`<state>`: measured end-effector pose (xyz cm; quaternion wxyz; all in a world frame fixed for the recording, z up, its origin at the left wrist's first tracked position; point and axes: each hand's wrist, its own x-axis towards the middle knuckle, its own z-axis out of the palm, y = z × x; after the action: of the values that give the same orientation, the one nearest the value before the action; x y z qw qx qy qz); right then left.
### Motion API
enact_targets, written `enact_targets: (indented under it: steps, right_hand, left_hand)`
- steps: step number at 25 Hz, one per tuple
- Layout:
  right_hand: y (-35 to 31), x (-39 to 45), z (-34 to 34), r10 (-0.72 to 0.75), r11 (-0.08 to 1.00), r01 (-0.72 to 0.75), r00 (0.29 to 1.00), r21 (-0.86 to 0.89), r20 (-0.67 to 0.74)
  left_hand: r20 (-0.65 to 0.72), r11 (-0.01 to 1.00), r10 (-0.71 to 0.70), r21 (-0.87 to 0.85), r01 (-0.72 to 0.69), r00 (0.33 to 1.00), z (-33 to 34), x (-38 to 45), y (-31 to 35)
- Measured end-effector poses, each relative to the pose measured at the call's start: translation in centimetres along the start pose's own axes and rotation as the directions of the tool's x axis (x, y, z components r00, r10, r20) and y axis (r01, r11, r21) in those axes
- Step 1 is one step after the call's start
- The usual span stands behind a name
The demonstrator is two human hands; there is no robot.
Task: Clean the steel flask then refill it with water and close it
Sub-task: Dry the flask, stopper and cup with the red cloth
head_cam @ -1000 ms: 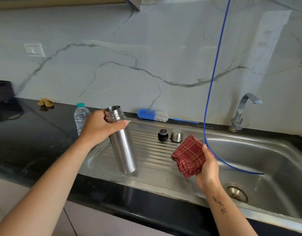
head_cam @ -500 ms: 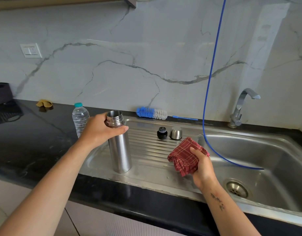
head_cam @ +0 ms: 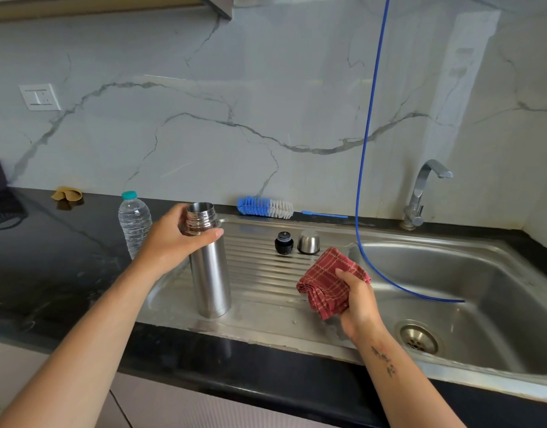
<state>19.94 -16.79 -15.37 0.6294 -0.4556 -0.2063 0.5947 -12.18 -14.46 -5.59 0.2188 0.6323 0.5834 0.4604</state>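
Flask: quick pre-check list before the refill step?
1. Steel flask upright on the drainboard: ok.
2. Mouth open, stopper and steel cap off: ok.
3. Left hand grip at the neck: ok.
4. Right hand free: not ok, it holds the red cloth.
5. Water bottle uncapped: not ok, teal cap on.
6. Flask interior clean: cannot tell.
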Motion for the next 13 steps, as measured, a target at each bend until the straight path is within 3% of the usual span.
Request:
enact_targets:
  steps: [3,6,9,13]
  right_hand:
    - [-1.0,0.8,-0.4,-0.045,0.998,0.044,0.999,0.035,0.002]
    - [-2.5,2.0,-1.0,-0.071,0.996,0.071,0.997,0.05,-0.008]
    - [-3.1,3.0,-1.6,-0.065,0.994,0.068,0.997,0.083,-0.032]
    - [-2.9,3.6,-2.1,-0.024,0.994,0.027,0.999,0.108,-0.022]
  left_hand:
    - [-0.16,0.998,0.053,-0.01,-0.056,0.986,-0.2,-0.9,1.1]
    - [-0.248,0.97,0.229,0.143,-0.198,0.941,-0.6,-2.6,3.7]
    - [-0.224,0.927,0.366,0.17,-0.334,0.903,0.1,-4.2,6.7]
    - [-0.101,0.893,0.445,0.124,-0.433,0.89,4.8,-3.8,8.7]
